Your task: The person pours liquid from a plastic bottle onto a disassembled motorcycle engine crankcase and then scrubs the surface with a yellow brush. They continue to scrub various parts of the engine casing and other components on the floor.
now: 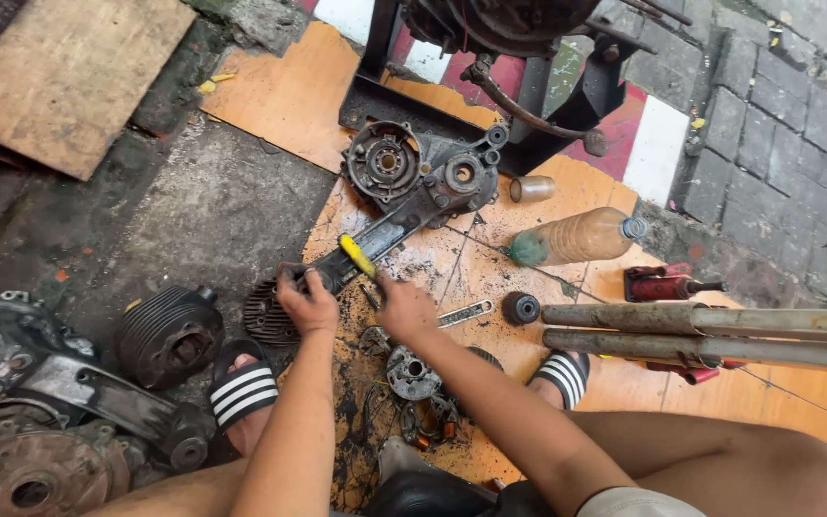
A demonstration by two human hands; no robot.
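Screwdriver (pixel 357 255) above right hand's (pixel 404 308) grip

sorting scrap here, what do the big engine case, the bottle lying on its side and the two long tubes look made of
Engine case: looks like cast metal, dull grey, grimy with oil. Bottle: clear plastic, see-through, brownish inside, with a blue cap. Tubes: probably metal pipe, round, with a dirty, worn beige surface; the coating is hard to tell.

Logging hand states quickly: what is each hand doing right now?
Left hand: closed around the near end of the engine casing.
Right hand: closed, apparently gripping the yellow-handled tool against the casing.
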